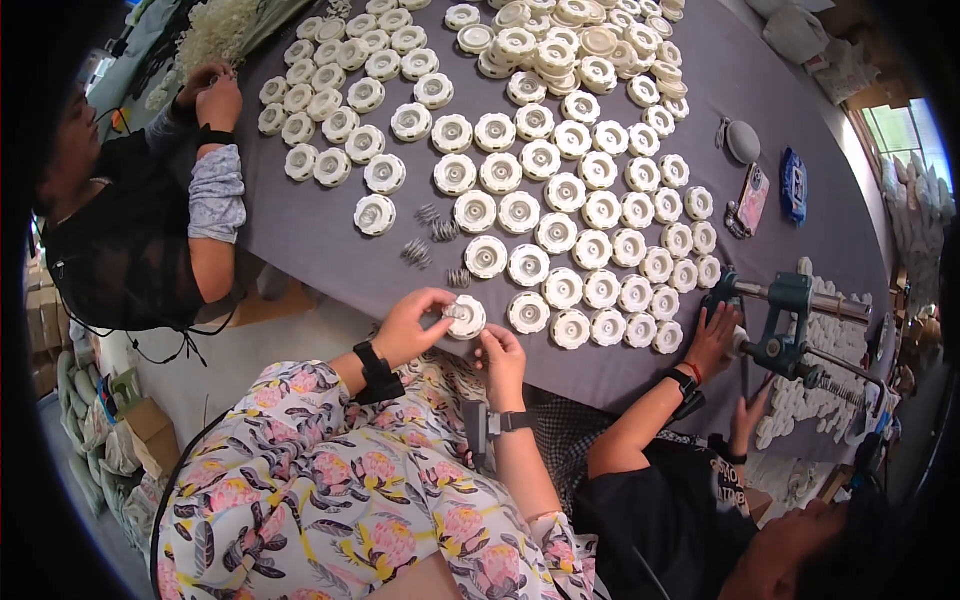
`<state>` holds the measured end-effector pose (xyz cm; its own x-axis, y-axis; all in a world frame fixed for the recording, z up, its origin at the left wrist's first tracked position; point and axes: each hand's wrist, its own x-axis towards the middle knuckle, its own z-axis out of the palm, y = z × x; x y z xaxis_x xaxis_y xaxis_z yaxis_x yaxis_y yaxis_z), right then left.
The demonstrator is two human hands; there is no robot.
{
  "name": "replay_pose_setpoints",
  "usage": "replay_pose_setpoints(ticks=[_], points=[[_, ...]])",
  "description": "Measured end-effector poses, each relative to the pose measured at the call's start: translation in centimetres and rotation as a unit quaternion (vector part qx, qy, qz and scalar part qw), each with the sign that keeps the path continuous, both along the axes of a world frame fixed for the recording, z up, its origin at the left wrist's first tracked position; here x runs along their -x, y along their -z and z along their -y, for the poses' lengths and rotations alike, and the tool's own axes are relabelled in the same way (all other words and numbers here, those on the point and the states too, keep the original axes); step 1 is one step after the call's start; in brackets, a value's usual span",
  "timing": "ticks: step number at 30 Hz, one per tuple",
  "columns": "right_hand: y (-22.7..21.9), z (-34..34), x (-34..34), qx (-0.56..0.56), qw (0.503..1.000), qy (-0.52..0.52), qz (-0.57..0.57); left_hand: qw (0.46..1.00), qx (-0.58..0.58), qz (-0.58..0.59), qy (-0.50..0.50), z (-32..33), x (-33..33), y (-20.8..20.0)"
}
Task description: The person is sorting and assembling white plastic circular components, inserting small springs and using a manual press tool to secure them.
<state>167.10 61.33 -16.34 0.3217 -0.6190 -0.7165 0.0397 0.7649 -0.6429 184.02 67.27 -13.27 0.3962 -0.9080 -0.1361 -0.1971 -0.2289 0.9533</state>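
A round white plastic part (468, 322) with a scalloped rim is held at the table's near edge, between my two hands. My left hand (412, 325) is closed in a pinch at its left side, on what looks like a small coil spring (457, 311) over the part's middle. My right hand (502, 357) pinches the part's lower right rim between thumb and fingers. Just beyond, several loose metal coil springs (443, 231) lie on the grey cloth. One white part with a spring standing in it (375, 214) sits farther left.
Rows of similar white parts (541, 159) spread over the grey-covered table (310, 255), heaped at the far side. A person (130, 240) works at the left; another (660, 490) has hands at a green hand press (785, 320) on the right. A phone (752, 198) and blue packet (793, 186) lie far right.
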Motion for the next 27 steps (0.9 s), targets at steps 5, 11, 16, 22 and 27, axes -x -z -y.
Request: replay_pose_setpoints(ticks=[5,11,16,22,27], points=[[0.6,-1.3,0.4,0.177,0.979,0.007,-0.101,0.96,0.05,0.248,0.121,0.3,0.7,1.5],[-0.3,-1.5,0.7,0.095,0.994,0.056,-0.001,0.945,0.046,0.299,0.122,1.1,-0.1,2.2],[-1.5,-1.1,0.8,0.084,0.994,0.058,0.04,0.936,0.049,0.327,0.118,1.3,0.2,0.5],[-1.6,-0.5,0.3,0.083,0.988,0.039,0.12,0.954,0.06,0.096,0.277,1.9,1.9,-1.7],[-3.3,0.2,0.5,0.027,0.993,-0.006,0.116,0.962,0.043,0.059,0.265,2.4,1.0,-1.8]])
